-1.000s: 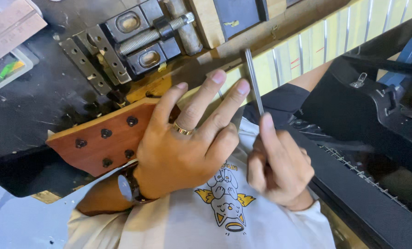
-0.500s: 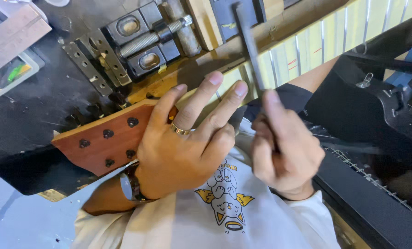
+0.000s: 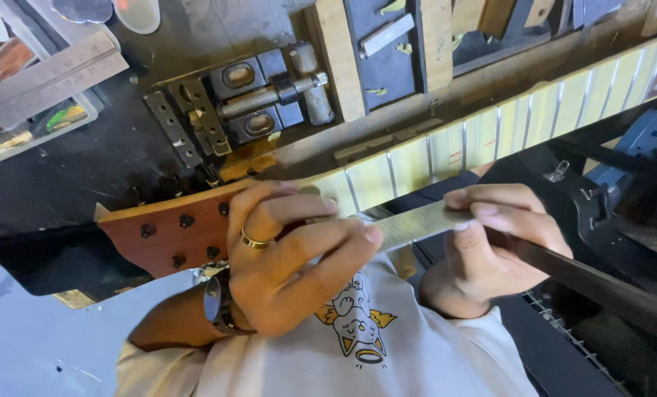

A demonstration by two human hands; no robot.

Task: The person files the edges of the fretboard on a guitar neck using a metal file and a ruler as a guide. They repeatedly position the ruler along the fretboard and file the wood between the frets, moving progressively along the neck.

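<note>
A guitar neck lies across my lap, its reddish-brown headstock [image 3: 167,231] with dark tuner holes at the left. Its pale fretboard [image 3: 534,117] with metal frets runs up to the right. My left hand [image 3: 292,272], wearing a ring and a wristwatch, curls over the neck beside the headstock. Its fingertips press on the end of a flat metal file [image 3: 417,220]. My right hand [image 3: 490,250] grips that file further along, thumb and fingers pinching its edges. The file lies level beside the fretboard's near edge.
A dark bench vise [image 3: 262,103] sits on the black worktop behind the neck, with wooden blocks [image 3: 336,51] next to it. A metal ruler [image 3: 49,73] and small parts lie at the far left. A black case [image 3: 623,206] fills the right side.
The file stood upright in my right hand; it has swung down level, pointing left. My left fingers, spread flat before, have curled over the neck and onto the file's tip.
</note>
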